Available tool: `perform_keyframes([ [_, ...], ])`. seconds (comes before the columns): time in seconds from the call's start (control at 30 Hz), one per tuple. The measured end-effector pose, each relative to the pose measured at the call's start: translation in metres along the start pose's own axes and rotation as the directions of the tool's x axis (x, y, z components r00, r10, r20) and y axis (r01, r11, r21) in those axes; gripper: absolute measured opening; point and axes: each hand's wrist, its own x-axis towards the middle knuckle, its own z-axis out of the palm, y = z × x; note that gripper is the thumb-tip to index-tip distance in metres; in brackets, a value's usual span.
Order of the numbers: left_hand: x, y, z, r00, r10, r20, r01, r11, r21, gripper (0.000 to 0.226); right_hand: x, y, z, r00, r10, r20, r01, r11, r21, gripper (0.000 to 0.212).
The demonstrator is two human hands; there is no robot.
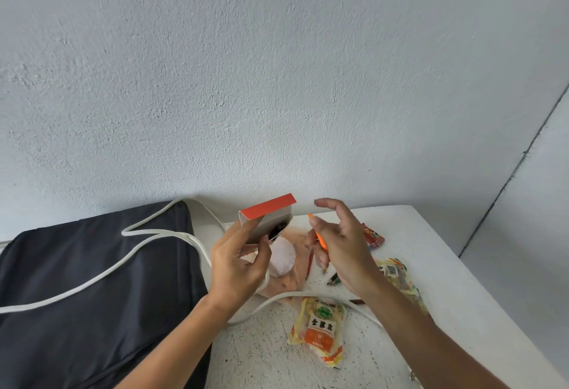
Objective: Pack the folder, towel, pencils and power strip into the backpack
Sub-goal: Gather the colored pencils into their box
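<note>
My left hand [238, 260] grips an open pencil box [266, 219] with a red flap, held above the table. My right hand [341, 244] pinches an orange pencil [318, 234] just right of the box, the other fingers spread. Loose pencils [332, 279] lie on the white table [431, 250] under my right hand. A pink towel [284, 262] lies bunched beneath both hands. The dark backpack [92, 280] lies flat at the left, with the white power-strip cord [147, 231] looping across it. The power strip's body and the folder are not visible.
A yellow and orange snack packet [320, 330] lies near the table's front. Another packet [397, 274] sits under my right forearm, and a small red packet [374, 237] behind my right hand. A blue-grey wall rises close behind the table.
</note>
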Motion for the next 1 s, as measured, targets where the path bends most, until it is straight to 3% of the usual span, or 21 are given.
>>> perform_keyframes([
  [0.07, 0.001, 0.003, -0.001, 1.000, 0.012, 0.001, -0.012, 1.000, -0.004, 0.038, -0.007, -0.010, 0.005, 0.995, -0.024, 0.092, 0.029, 0.998, -0.052, 0.005],
  [0.13, 0.002, 0.006, -0.001, 0.999, 0.041, 0.013, -0.041, 0.999, -0.009, 0.046, -0.013, -0.020, 0.011, 0.987, -0.005, 0.161, 0.007, 1.000, -0.013, 0.008],
  [0.2, 0.003, 0.010, -0.004, 0.997, 0.070, 0.015, -0.069, 0.997, -0.021, 0.046, -0.017, -0.029, 0.015, 0.969, 0.058, 0.240, -0.093, 0.986, 0.136, 0.017],
  [0.3, 0.003, 0.008, -0.007, 0.995, 0.100, 0.011, -0.099, 0.994, -0.044, 0.038, -0.019, -0.038, 0.014, 0.907, 0.126, 0.402, -0.304, 0.857, 0.417, 0.028],
  [0.37, 0.003, 0.010, -0.009, 0.993, 0.117, 0.025, -0.116, 0.992, -0.052, 0.031, -0.021, -0.040, 0.014, 0.912, 0.056, 0.407, -0.253, 0.857, 0.449, 0.025],
  [0.5, 0.007, 0.021, -0.012, 0.990, 0.136, 0.030, -0.134, 0.990, -0.044, 0.029, -0.026, -0.036, 0.020, 0.977, -0.133, 0.165, 0.087, 0.962, 0.258, 0.016],
  [0.63, 0.009, 0.034, -0.015, 0.988, 0.150, 0.044, -0.146, 0.986, -0.082, 0.030, -0.031, -0.034, 0.022, 0.918, -0.396, 0.005, 0.396, 0.918, 0.039, 0.009],
  [0.77, 0.009, 0.042, -0.018, 0.986, 0.162, 0.038, -0.159, 0.984, -0.078, 0.029, -0.037, -0.032, 0.027, 0.841, -0.538, -0.058, 0.526, 0.838, -0.148, 0.013],
  [0.87, 0.009, 0.046, -0.018, 0.987, 0.156, 0.030, -0.153, 0.985, -0.082, 0.028, -0.038, -0.030, 0.028, 0.768, -0.640, -0.017, 0.593, 0.720, -0.360, 0.011],
  [1.0, 0.010, 0.052, -0.019, 0.985, 0.173, 0.024, -0.171, 0.981, -0.090, 0.027, -0.041, -0.034, 0.029, 0.725, -0.687, 0.044, 0.619, 0.623, -0.478, 0.018],
])
